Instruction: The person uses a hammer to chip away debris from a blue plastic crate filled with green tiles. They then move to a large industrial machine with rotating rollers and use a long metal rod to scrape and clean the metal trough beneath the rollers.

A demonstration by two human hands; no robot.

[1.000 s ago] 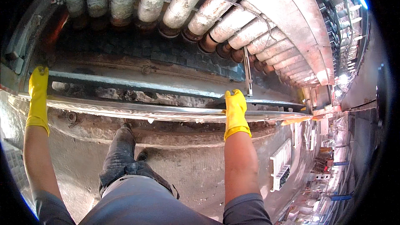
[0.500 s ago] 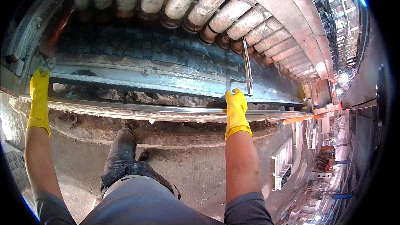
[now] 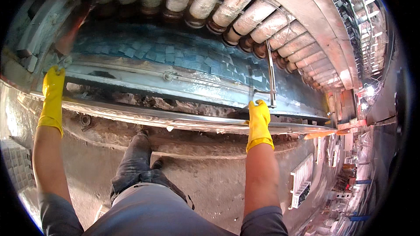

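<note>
Both my hands wear yellow rubber gloves. My right hand [image 3: 259,121] grips a long straight metal bar [image 3: 175,120] that lies across the front lip of a big curved steel trough [image 3: 131,83]. My left hand [image 3: 52,97] holds the bar's left end at the trough's left rim, fingers pointing up. The bar's far right end has an orange tip [image 3: 319,134]. Inside the trough, beyond the bar, is a surface of blue tiles [image 3: 175,54]. A thin upright metal rod [image 3: 270,74] stands just above my right hand.
A row of thick pale insulated pipes [image 3: 227,8] curves over the trough. My leg and dark boot [image 3: 135,157] stand on a dusty concrete ledge below the bar. A white slatted crate [image 3: 302,179] sits lower right; a factory aisle runs along the right.
The view has tilted so that more of the blue tiled surface shows. Both hands stay on the bar in about the same places.
</note>
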